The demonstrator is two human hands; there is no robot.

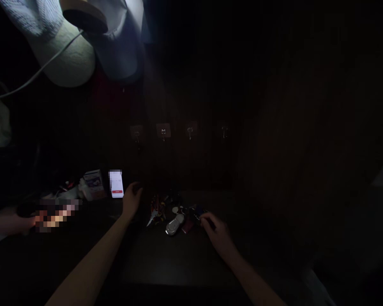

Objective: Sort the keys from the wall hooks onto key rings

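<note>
In the dim light, my left hand (132,199) hovers over the dark surface beside a lit phone (116,185). Its fingers curve loosely to the right, apart from the thumb, with nothing visible in them. My right hand (214,228) is closed in a pinch at the right end of a small pile; the thing between its fingertips is too dark to name. Within the pile lie a silvery oval object (175,224), a dark red flat piece (188,226) and a tangle of yellow-and-red items with a pointed metal blade (152,217).
Several metal hooks (163,131) are fixed on the dark wall behind. Caps (119,55) and a lamp head (84,16) with a white cable (44,66) hang at upper left. A small box (95,184) stands left of the phone.
</note>
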